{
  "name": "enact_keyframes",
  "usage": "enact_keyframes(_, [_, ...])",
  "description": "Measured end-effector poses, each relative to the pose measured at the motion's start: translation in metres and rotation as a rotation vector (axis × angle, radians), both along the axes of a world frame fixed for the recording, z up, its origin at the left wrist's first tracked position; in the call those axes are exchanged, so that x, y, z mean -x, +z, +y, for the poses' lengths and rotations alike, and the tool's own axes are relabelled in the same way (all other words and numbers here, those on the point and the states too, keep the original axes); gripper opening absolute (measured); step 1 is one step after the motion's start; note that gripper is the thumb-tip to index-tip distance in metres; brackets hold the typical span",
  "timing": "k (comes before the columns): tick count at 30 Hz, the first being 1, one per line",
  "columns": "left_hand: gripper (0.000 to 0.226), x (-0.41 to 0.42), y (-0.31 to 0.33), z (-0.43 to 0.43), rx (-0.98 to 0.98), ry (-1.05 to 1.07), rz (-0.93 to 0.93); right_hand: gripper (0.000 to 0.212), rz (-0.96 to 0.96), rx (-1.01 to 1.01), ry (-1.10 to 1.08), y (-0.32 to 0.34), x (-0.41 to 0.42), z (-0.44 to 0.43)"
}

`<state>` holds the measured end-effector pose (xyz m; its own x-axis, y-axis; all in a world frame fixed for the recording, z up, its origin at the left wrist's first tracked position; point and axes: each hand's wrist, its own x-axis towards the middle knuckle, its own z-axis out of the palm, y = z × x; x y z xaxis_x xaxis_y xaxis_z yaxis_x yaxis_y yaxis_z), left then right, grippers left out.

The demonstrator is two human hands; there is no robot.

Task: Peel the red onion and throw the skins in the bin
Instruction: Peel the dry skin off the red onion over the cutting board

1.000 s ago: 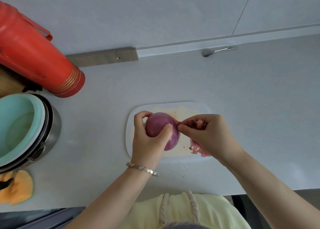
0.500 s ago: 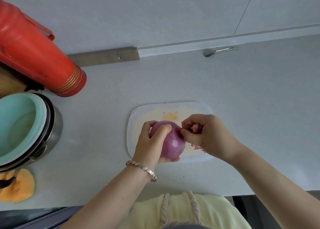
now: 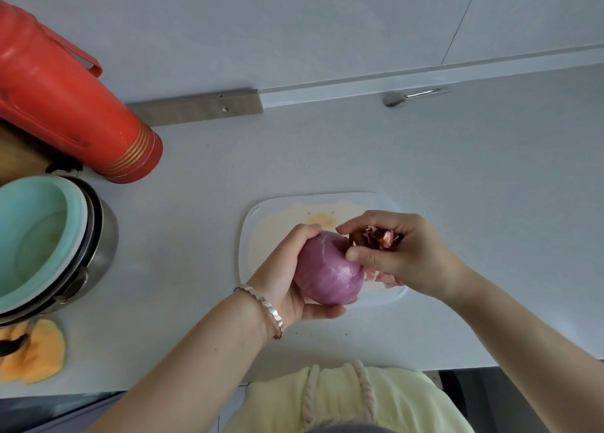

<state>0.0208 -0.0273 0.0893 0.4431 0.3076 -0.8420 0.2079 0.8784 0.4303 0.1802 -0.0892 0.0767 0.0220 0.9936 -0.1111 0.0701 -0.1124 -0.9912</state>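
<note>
A purple-red onion (image 3: 328, 270), mostly bare of dry skin, is cupped from below and the left by my left hand (image 3: 287, 280) over the near edge of a white cutting board (image 3: 277, 212). My right hand (image 3: 397, 252) touches the onion's upper right side with thumb and forefinger and holds a clump of torn onion skins (image 3: 380, 237) in its curled fingers. More skin scraps (image 3: 380, 277) lie on the board under my right hand. No bin is in view.
A red thermos (image 3: 65, 105) lies at the back left. A steel pot with a teal bowl (image 3: 36, 239) stands at the left edge, an orange cloth (image 3: 36, 351) in front of it. A spoon (image 3: 411, 95) rests by the back wall.
My left hand has rolled the onion toward me and lifted it to the board's near edge. My right hand has pulled skin off and gathered it into its fingers.
</note>
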Motion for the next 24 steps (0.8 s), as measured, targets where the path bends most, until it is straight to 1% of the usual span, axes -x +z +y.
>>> enact_keyframes(1, [0.036,0.0,0.0,0.002,-0.037,-0.022,0.025,0.015,-0.007,0.034,0.017,0.002,-0.002,0.0])
enact_keyframes(3, [0.039,0.0,0.002,0.004,-0.099,-0.064,0.047,0.009,-0.029,0.056,0.011,0.006,-0.004,0.003])
enact_keyframes(4, [0.044,-0.001,0.003,0.004,-0.131,-0.082,0.041,0.005,-0.037,0.06,-0.002,0.008,-0.004,0.004])
enact_keyframes(6, [0.06,0.0,0.002,0.003,-0.203,-0.107,0.023,0.01,-0.069,0.079,-0.022,0.007,-0.006,0.006])
enact_keyframes(7, [0.064,0.0,0.001,0.003,-0.242,-0.113,0.023,0.012,-0.084,0.097,-0.022,0.006,-0.006,0.006])
enact_keyframes(10, [0.065,0.0,-0.002,0.002,-0.354,-0.123,0.066,0.012,-0.119,0.143,0.021,0.004,-0.004,0.004])
enact_keyframes(12, [0.061,-0.001,-0.005,0.002,-0.392,-0.126,0.087,0.012,-0.169,0.116,0.058,0.004,-0.002,0.003])
enact_keyframes(14, [0.054,-0.002,-0.007,0.0,-0.371,-0.126,0.081,0.016,-0.201,0.045,0.068,0.003,0.001,0.003])
enact_keyframes(15, [0.055,-0.002,-0.008,0.0,-0.35,-0.13,0.067,0.017,-0.216,0.002,0.065,0.002,0.002,0.003])
enact_keyframes(18, [0.065,-0.003,-0.011,-0.001,-0.286,-0.162,0.047,0.011,-0.25,-0.107,0.051,0.0,0.005,0.001])
enact_keyframes(19, [0.061,-0.003,-0.01,0.0,-0.257,-0.164,0.041,0.011,-0.265,-0.151,0.046,-0.002,0.005,0.0])
enact_keyframes(22, [0.027,-0.003,-0.005,-0.004,-0.142,-0.174,-0.002,0.005,-0.34,-0.288,0.057,-0.005,0.006,-0.002])
enact_keyframes(23, [0.023,-0.004,-0.003,-0.005,-0.095,-0.158,-0.017,0.005,-0.395,-0.334,0.056,-0.007,0.006,-0.002])
enact_keyframes(24, [0.022,-0.005,-0.003,-0.007,-0.05,-0.129,-0.021,0.008,-0.43,-0.362,0.048,-0.008,0.006,-0.002])
